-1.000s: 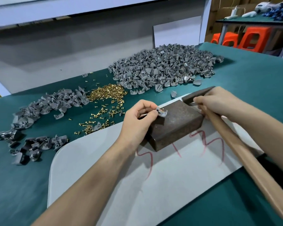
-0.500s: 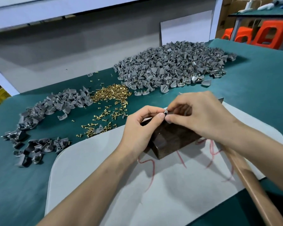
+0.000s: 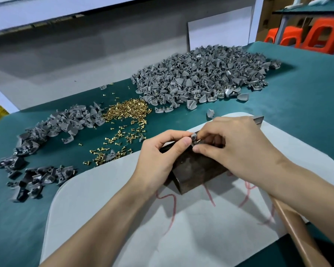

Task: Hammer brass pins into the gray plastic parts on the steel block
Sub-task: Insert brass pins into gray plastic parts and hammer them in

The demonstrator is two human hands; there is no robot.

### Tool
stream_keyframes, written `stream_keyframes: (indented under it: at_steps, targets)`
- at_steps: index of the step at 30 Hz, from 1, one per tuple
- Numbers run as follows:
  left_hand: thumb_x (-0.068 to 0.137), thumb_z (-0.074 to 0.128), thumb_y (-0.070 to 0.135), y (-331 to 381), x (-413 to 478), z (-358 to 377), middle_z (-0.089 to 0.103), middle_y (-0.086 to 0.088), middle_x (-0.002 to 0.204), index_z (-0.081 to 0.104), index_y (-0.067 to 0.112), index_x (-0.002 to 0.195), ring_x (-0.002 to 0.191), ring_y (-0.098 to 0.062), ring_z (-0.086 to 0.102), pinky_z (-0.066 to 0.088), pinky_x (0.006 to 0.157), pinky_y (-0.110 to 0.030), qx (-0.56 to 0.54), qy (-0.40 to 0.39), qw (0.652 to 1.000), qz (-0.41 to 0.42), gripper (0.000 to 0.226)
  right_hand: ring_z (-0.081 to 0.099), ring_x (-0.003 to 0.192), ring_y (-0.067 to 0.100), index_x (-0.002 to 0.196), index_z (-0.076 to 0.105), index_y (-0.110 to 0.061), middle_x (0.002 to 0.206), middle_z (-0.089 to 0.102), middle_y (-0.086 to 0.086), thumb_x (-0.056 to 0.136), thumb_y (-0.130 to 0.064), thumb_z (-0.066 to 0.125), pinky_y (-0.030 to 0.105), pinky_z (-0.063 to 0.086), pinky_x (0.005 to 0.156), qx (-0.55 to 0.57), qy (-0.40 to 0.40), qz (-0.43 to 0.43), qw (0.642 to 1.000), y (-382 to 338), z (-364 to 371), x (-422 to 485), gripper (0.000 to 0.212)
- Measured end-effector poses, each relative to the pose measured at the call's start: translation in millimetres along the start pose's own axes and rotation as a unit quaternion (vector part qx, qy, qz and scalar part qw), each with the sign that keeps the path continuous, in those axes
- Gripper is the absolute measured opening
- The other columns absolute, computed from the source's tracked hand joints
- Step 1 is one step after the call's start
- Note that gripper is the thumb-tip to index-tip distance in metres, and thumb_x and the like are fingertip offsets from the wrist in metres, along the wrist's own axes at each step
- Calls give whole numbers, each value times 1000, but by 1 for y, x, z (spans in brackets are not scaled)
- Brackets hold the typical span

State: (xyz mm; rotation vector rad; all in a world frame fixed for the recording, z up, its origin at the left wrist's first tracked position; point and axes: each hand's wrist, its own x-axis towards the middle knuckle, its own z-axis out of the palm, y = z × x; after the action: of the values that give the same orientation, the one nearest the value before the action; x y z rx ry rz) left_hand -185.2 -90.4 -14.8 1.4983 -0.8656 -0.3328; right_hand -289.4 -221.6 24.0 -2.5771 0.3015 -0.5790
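On the left of the green table cover (image 3: pixel 17 218) lies a loose heap of gray parts (image 3: pixel 66 124), and next to it a heap of brass pins (image 3: pixel 127 109). Both are well apart from the work.

The left hand (image 3: pixel 158 157) sits at the near-left end of the steel block (image 3: pixel 197 170), which stands on a white board (image 3: pixel 114 209). Its thumb and forefinger are curled and pinch one gray part (image 3: pixel 193 138) over the block's top edge.

The right hand (image 3: pixel 235 147) meets it from the other side, with thumb and forefinger closed to a narrow pinch just beside the part. A brass pin (image 3: pixel 199 140) shows there, and the hand seems to be holding it, though the fingers hide most of it.

The next move turns on this meeting. The pin lies just right of the part with its long axis roughly level and pointing left into it, so the right hand is the one to push it home while the left hand steadies the part. The step in hand looks like setting the pin in its hole. The part has not yet been laid flat on the block for striking.

Further right is the hammer (image 3: pixel 301 239). Its wooden handle runs under the right forearm from the lower right, and its head pokes out beyond the right hand's knuckles at the block's far end.
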Motion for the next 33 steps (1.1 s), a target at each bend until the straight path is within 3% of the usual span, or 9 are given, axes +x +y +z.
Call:
stream_keyframes:
  at_steps: [5,8,15,20,26,29,33]
  targets:
    - [75,68,26,1,0,-1,74,1,92,74,27,78,85,-7,66,50,80,-19,-22,-8,1000,-12,6,47,76,8,77,65,-29,68,49,-15,76,-35,73,43,46,80,20,0,18,1000,-5,2,-1,10]
    - [74,68,26,1,1,-1,74,1,91,73,28,76,86,-7,66,51,80,-20,-27,-12,999,-17,6,45,74,7,68,55,-34,65,48,-17,75,-35,75,45,45,79,37,7,27,999,-5,3,-3,20]
    - [75,68,29,0,0,-3,73,3,90,73,31,77,83,-6,64,50,78,-20,-23,-25,999,-24,6,53,72,12,69,70,-27,59,55,-16,69,-35,80,44,46,77,72,35,52,995,-3,7,-1,13]
    - [76,71,31,0,1,-4,73,4,89,73,32,78,82,-5,64,50,77,-20,-20,-25,999,-28,3,52,65,8,57,63,-35,58,58,-15,66,-35,81,37,47,72,98,46,54,993,1,9,0,21]
    - [76,68,26,-1,0,-2,74,4,88,74,31,77,82,-6,64,50,79,-23,-35,-12,999,-35,8,50,62,3,67,73,-28,59,59,-15,66,-33,82,30,43,66,108,46,53,992,3,10,0,10]
    - [77,69,26,-1,0,-1,73,5,87,74,31,78,81,-6,64,50,79,-22,-35,-10,999,-33,7,61,69,7,72,76,-27,69,70,-10,72,-27,79,27,47,70,128,7,50,990,7,2,2,3]
    - [78,70,25,-2,-1,-2,72,3,87,74,25,80,82,-8,63,49,79,-24,-26,-14,999,-34,4,59,65,-5,72,75,-25,66,69,-12,75,-16,76,6,38,60,138,10,37,990,9,-1,1,10]
